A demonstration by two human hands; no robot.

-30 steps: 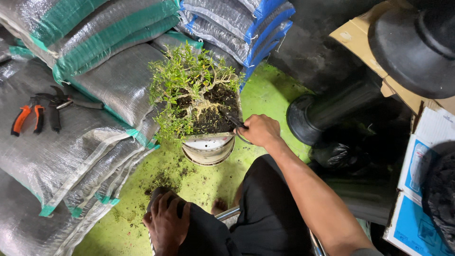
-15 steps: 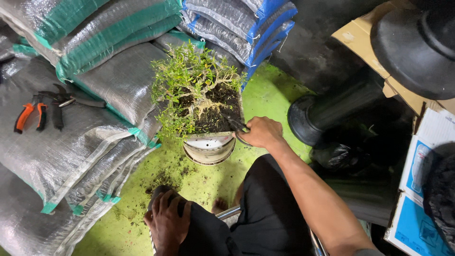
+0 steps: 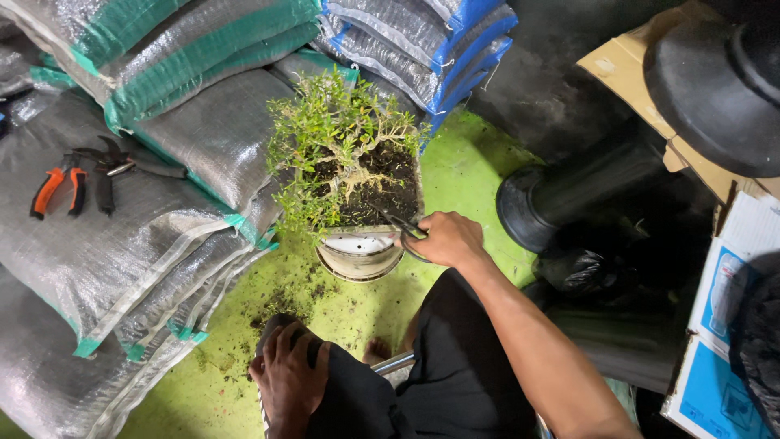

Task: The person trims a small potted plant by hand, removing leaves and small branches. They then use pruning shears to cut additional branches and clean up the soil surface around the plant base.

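Two hands are in view, both the person's own. The right hand (image 3: 448, 239) is clenched around a pair of dark metal scissors (image 3: 404, 230), blades pointed into the dark soil at the near edge of the small leafy bonsai-like shrub with pale twisting stems (image 3: 345, 154); the grip looks set for working at the root mass, with the wrist low so the tips go in almost flat. The shrub's soil block sits atop a round cream plastic pot (image 3: 360, 254) turned over on the bright green floor (image 3: 471, 171), which seems to raise the plant to a handy height. The left hand (image 3: 289, 380) rests on the person's knee, fingers spread over dark cloth, grasping nothing, probably bracing the body. Loose soil crumbs (image 3: 280, 305) lie scattered just beside the pot. On the grey woven sacks with green edging (image 3: 138, 236), well apart from the shrub, lie orange-handled pliers (image 3: 55, 185) and black-handled cutters (image 3: 110, 167), laid within reach. The scissor blades are mostly buried in soil and shadow, so whether they are parted is hard to tell. The black shapes at the right, one of them a black tube-like thing (image 3: 569, 191), are cut off or too dark to identify
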